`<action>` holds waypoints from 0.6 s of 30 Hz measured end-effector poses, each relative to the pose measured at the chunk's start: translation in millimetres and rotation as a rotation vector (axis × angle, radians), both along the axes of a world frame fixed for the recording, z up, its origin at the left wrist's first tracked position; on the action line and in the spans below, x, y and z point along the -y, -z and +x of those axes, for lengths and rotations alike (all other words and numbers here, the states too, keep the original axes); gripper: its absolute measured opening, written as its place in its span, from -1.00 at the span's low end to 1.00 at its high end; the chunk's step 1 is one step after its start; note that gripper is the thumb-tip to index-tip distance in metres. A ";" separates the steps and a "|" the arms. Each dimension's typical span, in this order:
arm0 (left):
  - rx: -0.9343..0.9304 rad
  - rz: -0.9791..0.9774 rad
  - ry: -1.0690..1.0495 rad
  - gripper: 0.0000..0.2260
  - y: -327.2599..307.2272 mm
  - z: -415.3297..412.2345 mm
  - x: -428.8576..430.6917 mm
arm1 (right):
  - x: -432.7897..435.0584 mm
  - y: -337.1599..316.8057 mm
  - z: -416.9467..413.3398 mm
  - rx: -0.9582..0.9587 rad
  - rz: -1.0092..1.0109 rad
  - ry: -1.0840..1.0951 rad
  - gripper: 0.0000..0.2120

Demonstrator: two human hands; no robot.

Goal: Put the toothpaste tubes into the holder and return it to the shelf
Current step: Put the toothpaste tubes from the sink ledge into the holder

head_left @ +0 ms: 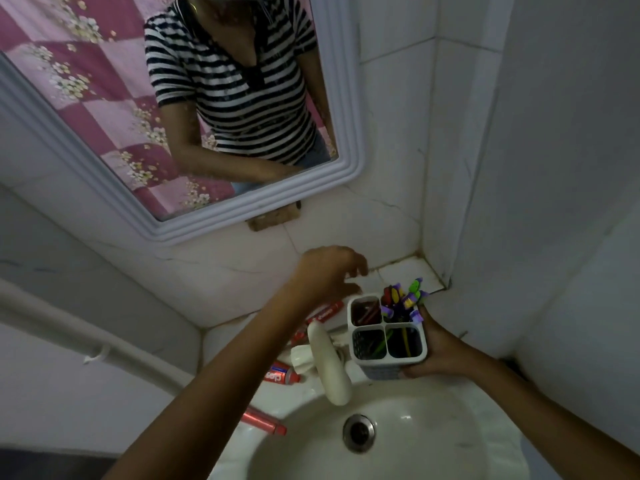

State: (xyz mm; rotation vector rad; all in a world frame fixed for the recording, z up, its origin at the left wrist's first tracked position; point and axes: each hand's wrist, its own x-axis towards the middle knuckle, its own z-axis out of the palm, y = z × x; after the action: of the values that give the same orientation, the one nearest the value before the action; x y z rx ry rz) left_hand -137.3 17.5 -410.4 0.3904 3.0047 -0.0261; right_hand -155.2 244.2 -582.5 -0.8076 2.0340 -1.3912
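My right hand (pixel 436 344) grips a white holder (pixel 388 336) with four compartments above the sink's back right rim. Colourful toothbrushes (pixel 403 299) stick out of its far right compartment, and something red lies in the far left one. My left hand (pixel 329 271) hovers just left of the holder with fingers apart and nothing in it. A red toothpaste tube (pixel 327 311) lies on the ledge under that hand. Another red tube (pixel 280 374) rests left of the tap, and a third one (pixel 265 420) lies on the sink's left rim.
A white tap (pixel 330 367) juts over the white sink (pixel 433 455), whose drain (pixel 359 432) is at the middle. A white-framed mirror (pixel 349 140) hangs above. A small tiled shelf (pixel 405 271) sits in the corner behind the holder. A pipe (pixel 86 341) runs along the left wall.
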 end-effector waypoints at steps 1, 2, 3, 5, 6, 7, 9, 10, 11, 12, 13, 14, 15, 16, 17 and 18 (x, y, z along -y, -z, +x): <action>-0.035 0.034 -0.081 -0.74 2.7 4.2 17.6 | 0.5 -1.7 0.0 0.005 -0.002 0.003 0.27; -0.049 0.038 -0.185 -0.75 10.4 9.0 40.1 | 1.3 -3.5 0.2 0.016 -0.004 0.013 0.28; -0.033 0.034 -0.301 -0.76 16.6 16.6 61.4 | 1.7 -5.1 1.1 0.035 -0.016 0.019 0.27; 0.125 -0.081 -0.499 -0.73 41.4 38.4 104.3 | 2.1 -6.9 5.0 0.073 -0.063 0.028 0.18; 0.223 -0.120 -0.541 -0.72 55.5 51.0 119.9 | 1.9 -5.1 6.0 0.084 -0.084 0.031 0.14; 0.311 -0.160 -0.578 -0.70 71.5 64.5 134.4 | 1.9 -3.9 6.9 0.089 -0.096 0.032 0.14; 0.448 -0.252 -0.530 -0.62 99.6 87.5 156.2 | 2.6 -2.5 6.7 0.087 -0.097 0.033 0.17; 0.439 -0.289 -0.438 -0.54 117.7 97.3 163.5 | 2.6 -1.6 6.3 0.087 -0.094 0.035 0.17; 0.427 -0.251 -0.400 -0.47 130.5 106.5 166.0 | 2.3 -1.8 5.9 0.086 -0.083 0.036 0.17; 0.449 -0.191 -0.365 -0.44 137.6 115.9 160.2 | 2.1 -3.0 5.3 0.080 -0.068 0.040 0.21; 0.437 -0.196 -0.280 -0.44 140.5 119.6 153.0 | 2.2 -4.9 5.1 0.068 -0.052 0.043 0.24; 0.406 -0.198 -0.236 -0.46 143.3 123.1 148.9 | 1.9 -4.5 4.1 0.061 -0.035 0.041 0.24; 0.372 -0.187 -0.210 -0.50 144.4 125.7 146.7 | 1.6 -3.3 3.0 0.060 -0.026 0.034 0.24; 0.334 -0.191 -0.189 -0.55 140.0 126.4 140.3 | 1.0 -2.3 1.7 0.065 -0.022 0.029 0.23; 0.314 -0.165 -0.216 -0.58 140.5 125.2 138.1 | 0.6 -3.1 1.7 0.064 -0.014 0.019 0.23; 0.276 -0.173 -0.227 -0.59 140.5 125.2 137.5 | 0.1 -3.4 1.9 0.063 -0.006 0.016 0.25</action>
State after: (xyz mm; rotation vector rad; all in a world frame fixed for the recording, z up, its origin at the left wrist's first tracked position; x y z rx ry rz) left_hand -12.1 -120.0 -550.9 0.0301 2.7269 -0.1948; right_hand -153.3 244.0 -579.1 -0.7423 1.9928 -1.4143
